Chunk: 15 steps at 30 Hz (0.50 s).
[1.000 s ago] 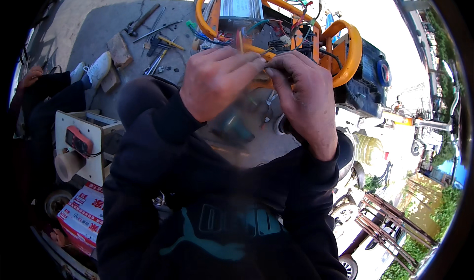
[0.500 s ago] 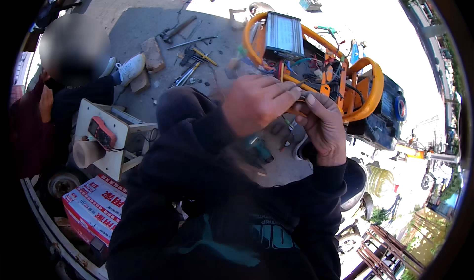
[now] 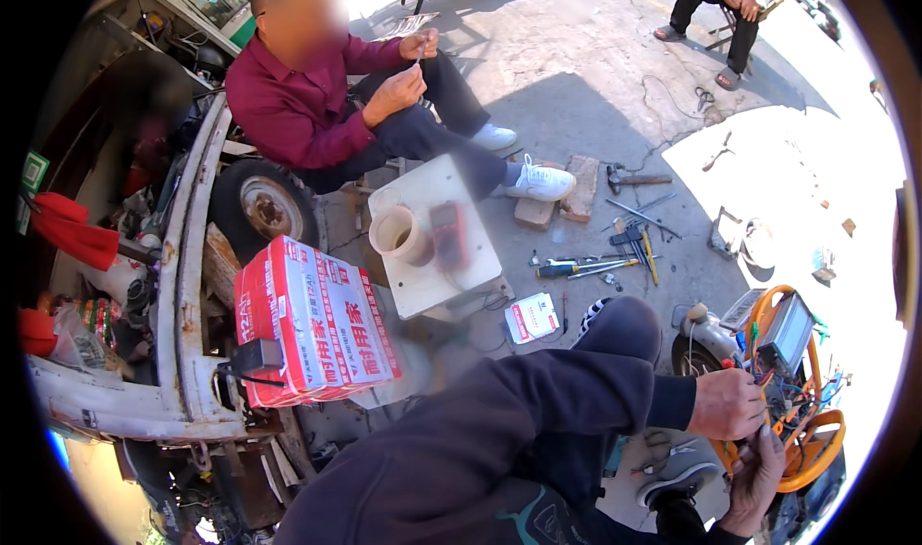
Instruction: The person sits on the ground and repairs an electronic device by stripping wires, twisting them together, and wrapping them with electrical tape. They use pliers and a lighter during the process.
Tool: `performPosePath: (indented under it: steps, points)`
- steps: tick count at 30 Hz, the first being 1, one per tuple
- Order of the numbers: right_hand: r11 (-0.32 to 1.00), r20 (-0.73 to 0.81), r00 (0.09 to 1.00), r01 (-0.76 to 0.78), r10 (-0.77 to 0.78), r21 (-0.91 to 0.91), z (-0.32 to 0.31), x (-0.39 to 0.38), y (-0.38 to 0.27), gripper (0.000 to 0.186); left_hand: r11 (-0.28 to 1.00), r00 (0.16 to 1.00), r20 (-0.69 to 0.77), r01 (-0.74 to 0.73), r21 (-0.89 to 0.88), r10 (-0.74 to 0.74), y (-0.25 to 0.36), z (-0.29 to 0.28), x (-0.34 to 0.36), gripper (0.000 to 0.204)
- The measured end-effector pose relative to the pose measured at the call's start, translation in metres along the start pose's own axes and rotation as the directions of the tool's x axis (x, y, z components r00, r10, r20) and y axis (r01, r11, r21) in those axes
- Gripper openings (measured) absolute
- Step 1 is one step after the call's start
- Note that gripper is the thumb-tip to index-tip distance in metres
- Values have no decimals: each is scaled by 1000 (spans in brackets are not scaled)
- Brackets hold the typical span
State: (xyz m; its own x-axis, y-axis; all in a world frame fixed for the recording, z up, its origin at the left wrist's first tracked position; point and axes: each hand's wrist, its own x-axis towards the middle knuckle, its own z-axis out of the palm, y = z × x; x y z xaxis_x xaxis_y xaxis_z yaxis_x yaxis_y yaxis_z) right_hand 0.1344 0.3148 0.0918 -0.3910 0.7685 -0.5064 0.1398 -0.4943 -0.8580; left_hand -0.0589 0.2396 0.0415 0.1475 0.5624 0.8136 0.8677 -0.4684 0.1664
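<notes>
My left hand (image 3: 727,403) is closed, its fingertips pressed together beside the orange tubular frame (image 3: 828,452) at the right. Just below it, my right hand (image 3: 757,478) is pinched too, and the fingertips of both nearly meet. What lies between them is too small and too covered to make out. Behind the hands, a silver finned metal box (image 3: 788,332) sits on the frame, with loose coloured wires around it. My knee and a dark shoe (image 3: 678,483) are close by on the left.
A co-worker in a burgundy shirt (image 3: 298,113) sits at the left, holding something small. Nearby stand a white board (image 3: 437,295) bearing a beige cup (image 3: 400,235) and red multimeter (image 3: 448,238), and a red-and-white carton (image 3: 317,324). Pliers, screwdrivers, bricks (image 3: 581,190) and a hammer (image 3: 639,177) lie on the ground.
My view has swung left, so the hands and orange frame now appear at the far right. The hands remain close together, fingers closed. The seated co-worker now shows more fully.
</notes>
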Motion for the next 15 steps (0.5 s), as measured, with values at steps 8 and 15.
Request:
performPosePath:
  steps: [8, 15]
  points:
    - [990, 55, 989, -135, 136, -31, 11, -8, -25, 26, 999, 999, 30, -18, -46, 20, -7, -4, 1, 24]
    - [948, 2, 998, 67, -69, -310, 27, -21, -37, 23, 991, 998, 66, 29, -131, -20, -6, -14, 10, 18]
